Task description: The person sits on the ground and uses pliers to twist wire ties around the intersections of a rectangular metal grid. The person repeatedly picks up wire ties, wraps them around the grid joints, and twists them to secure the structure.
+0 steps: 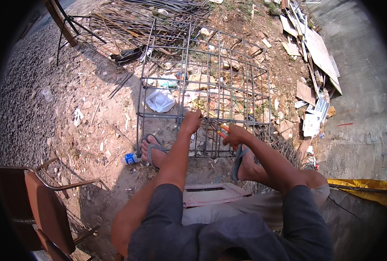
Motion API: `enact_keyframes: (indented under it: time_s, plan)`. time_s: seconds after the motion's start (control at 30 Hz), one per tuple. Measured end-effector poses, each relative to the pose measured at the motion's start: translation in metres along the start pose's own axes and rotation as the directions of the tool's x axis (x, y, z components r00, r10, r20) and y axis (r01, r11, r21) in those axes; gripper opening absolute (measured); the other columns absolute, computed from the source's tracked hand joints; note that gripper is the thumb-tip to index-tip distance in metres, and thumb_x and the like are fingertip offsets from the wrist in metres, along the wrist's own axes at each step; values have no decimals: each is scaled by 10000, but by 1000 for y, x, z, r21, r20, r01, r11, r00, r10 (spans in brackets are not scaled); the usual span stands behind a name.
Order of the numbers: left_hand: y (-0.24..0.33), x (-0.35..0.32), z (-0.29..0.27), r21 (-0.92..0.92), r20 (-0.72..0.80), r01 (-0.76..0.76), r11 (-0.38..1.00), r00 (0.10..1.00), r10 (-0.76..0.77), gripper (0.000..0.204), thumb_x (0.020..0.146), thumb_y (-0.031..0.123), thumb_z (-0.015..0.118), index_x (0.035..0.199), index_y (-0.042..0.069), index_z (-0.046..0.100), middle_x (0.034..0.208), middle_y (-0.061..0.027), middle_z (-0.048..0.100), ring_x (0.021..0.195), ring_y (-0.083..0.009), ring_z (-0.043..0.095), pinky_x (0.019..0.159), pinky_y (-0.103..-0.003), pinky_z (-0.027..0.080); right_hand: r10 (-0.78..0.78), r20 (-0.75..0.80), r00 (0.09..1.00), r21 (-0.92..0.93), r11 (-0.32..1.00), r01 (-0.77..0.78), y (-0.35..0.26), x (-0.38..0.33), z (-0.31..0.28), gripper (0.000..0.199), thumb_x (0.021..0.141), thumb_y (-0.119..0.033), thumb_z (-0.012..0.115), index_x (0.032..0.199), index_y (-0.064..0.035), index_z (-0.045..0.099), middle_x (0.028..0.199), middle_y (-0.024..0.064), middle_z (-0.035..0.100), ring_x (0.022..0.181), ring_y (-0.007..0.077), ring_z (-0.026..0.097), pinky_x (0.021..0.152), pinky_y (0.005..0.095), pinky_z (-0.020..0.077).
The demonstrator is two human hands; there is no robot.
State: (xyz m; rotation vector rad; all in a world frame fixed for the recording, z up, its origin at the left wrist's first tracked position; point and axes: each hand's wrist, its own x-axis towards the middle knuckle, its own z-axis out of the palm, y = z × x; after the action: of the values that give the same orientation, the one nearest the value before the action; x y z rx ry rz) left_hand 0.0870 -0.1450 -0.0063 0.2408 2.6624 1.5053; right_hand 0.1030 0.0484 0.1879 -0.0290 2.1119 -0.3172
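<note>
A cage of dark steel rebar (pixel 218 71) stands on the ground in front of me, its bars crossing in a grid. My right hand (pixel 238 135) is closed round orange-handled pliers (pixel 221 133), whose dark jaws point left at a bar crossing on the near part of the cage. Just left of the jaws, my left hand (pixel 191 122) is closed with its fingertips against the same bar. Whatever those fingers pinch is too small or too hidden to name.
A pile of loose steel rods (pixel 128 19) lies beyond the cage at left. White plastic bags (pixel 160 101) show through the bars. A plastic bottle (pixel 131 158) lies by my left foot. A brown chair (pixel 50 209) stands at lower left; scrap boards (pixel 319 56) lie at right.
</note>
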Motion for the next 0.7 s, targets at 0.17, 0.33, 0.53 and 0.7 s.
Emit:
enact_keyframes:
  time_s: [0.17,0.33,0.53,0.7]
  plan:
    - [2,1,-3,16,27,-3,1000,1000,3,116,864,87,614,961,26,593,878,-232,671,899,-449,614,807,-530,474,-414,-337,846,-712,700,59,-14,-5,-6,412,834,-204,664,1153,23,538,1010,176,643,920,302,672,703,450,534]
    - [-4,1,-2,26,-7,-45,999,999,45,146,864,114,660,952,9,608,862,-219,686,857,-428,643,764,-508,489,-689,-208,695,-969,49,-241,-19,-2,8,270,923,-173,524,1096,8,623,1050,134,639,954,304,629,712,477,501]
    - [2,3,-4,49,53,57,997,997,-59,138,870,115,650,971,23,624,884,-224,691,883,-418,649,793,-488,503,-347,-241,906,-592,793,146,11,29,14,381,1036,-278,448,1054,66,611,824,165,657,770,284,682,585,440,553]
    - [10,8,-4,-17,58,31,999,998,-30,150,868,115,670,968,13,624,888,-215,695,870,-405,657,772,-480,507,16,330,944,234,967,-98,22,48,-12,456,995,-360,566,765,29,628,667,131,622,644,240,672,569,428,554]
